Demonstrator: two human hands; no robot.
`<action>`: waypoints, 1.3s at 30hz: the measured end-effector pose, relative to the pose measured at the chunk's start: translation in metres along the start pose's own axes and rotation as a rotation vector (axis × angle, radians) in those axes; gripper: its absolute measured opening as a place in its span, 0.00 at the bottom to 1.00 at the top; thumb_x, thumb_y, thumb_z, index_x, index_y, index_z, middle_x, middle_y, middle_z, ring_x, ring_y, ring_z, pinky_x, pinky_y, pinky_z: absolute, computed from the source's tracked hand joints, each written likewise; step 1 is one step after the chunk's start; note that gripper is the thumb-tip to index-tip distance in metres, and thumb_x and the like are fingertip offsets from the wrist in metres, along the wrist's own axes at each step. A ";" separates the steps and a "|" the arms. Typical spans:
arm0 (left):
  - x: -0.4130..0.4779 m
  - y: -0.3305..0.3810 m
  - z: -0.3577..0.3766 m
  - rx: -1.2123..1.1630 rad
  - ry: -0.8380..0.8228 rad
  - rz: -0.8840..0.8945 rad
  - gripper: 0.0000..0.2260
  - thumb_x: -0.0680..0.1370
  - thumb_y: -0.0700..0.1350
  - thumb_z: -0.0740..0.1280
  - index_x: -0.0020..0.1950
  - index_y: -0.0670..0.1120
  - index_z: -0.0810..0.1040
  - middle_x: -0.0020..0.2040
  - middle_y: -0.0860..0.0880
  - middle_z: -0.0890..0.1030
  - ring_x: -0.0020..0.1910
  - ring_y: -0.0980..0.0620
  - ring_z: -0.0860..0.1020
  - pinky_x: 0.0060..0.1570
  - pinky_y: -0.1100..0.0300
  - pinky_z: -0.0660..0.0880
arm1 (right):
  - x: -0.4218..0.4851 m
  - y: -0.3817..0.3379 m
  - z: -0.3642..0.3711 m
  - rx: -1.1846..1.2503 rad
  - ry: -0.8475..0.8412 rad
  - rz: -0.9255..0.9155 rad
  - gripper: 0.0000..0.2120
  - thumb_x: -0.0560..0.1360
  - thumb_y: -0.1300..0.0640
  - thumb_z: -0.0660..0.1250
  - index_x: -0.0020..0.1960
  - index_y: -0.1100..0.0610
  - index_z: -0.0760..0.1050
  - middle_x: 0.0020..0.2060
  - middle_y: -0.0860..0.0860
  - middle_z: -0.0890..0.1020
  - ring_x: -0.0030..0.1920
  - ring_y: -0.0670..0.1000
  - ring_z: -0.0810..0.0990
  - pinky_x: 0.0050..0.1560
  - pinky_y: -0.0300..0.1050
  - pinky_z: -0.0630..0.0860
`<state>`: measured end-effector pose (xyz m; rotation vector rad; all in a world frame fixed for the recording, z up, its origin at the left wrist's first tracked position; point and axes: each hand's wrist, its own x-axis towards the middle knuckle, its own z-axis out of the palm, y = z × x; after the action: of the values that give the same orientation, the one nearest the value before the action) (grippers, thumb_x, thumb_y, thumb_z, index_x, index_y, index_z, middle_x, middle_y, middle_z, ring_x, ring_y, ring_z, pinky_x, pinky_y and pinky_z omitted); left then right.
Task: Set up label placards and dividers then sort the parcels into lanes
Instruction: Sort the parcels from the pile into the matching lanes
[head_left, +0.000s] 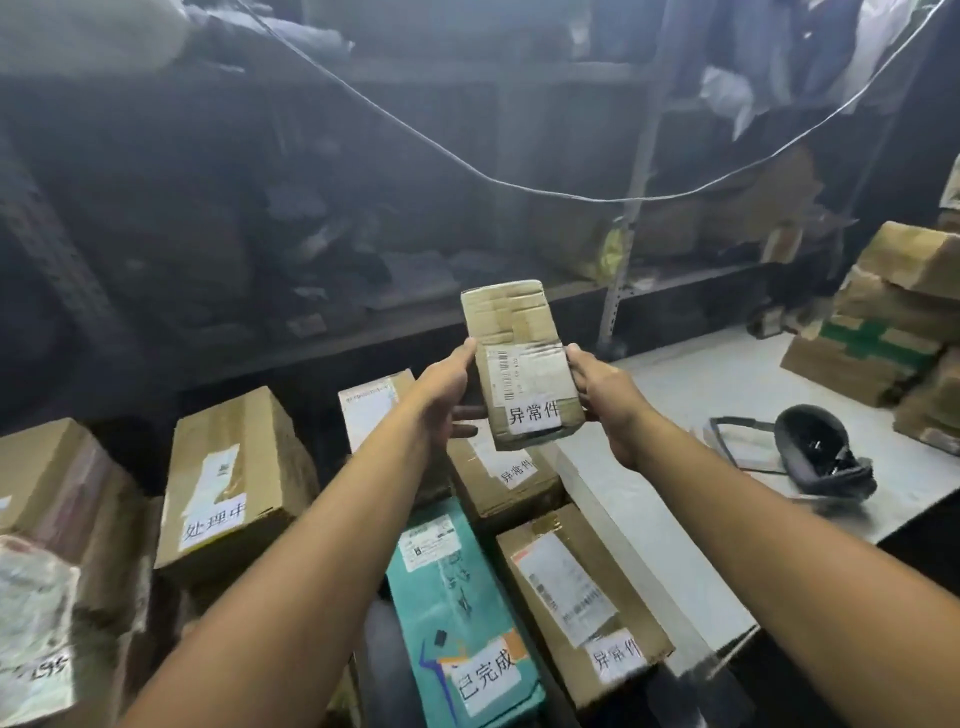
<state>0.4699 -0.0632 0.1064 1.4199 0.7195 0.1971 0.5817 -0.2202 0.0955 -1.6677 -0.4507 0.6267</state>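
Note:
I hold a small taped cardboard parcel (519, 364) upright in mid-air, its shipping label and a white tag reading 异常件 facing me. My left hand (447, 397) grips its left edge and my right hand (605, 397) grips its right edge. Below lie other parcels: two brown boxes tagged 异常件 (501, 478) (576, 597), a teal mailer tagged 已完成 (462, 613), and a brown box tagged 处理中 (228, 483). No placards or dividers can be made out.
A white table (691, 384) runs along the right, with a dark helmet-like object (821, 452) and stacked cartons (893, 322) on it. Dark shelving stands behind, and a cable (519, 187) sags across. More boxes (47, 509) crowd the left.

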 end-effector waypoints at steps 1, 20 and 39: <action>0.006 -0.005 0.006 0.001 0.032 -0.013 0.16 0.82 0.64 0.54 0.53 0.58 0.77 0.50 0.60 0.79 0.55 0.44 0.79 0.64 0.43 0.70 | 0.014 0.008 -0.002 -0.003 -0.044 0.018 0.19 0.83 0.41 0.57 0.57 0.47 0.84 0.51 0.47 0.88 0.57 0.51 0.83 0.51 0.45 0.73; 0.058 -0.062 0.074 -0.027 0.315 -0.276 0.11 0.83 0.54 0.61 0.58 0.52 0.80 0.47 0.53 0.86 0.44 0.52 0.82 0.39 0.58 0.68 | 0.106 0.103 -0.029 -0.143 -0.303 0.180 0.17 0.85 0.47 0.58 0.70 0.49 0.77 0.44 0.35 0.81 0.45 0.38 0.80 0.42 0.35 0.73; -0.050 0.040 0.014 1.058 0.651 0.001 0.18 0.78 0.51 0.59 0.66 0.53 0.77 0.64 0.48 0.80 0.63 0.42 0.76 0.59 0.53 0.73 | 0.059 -0.035 0.025 -1.059 -0.241 -0.418 0.25 0.83 0.41 0.53 0.78 0.45 0.65 0.72 0.50 0.76 0.69 0.56 0.75 0.63 0.53 0.74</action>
<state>0.4505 -0.0949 0.1602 2.3972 1.4854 0.3059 0.6138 -0.1581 0.1181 -2.3677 -1.4436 0.2581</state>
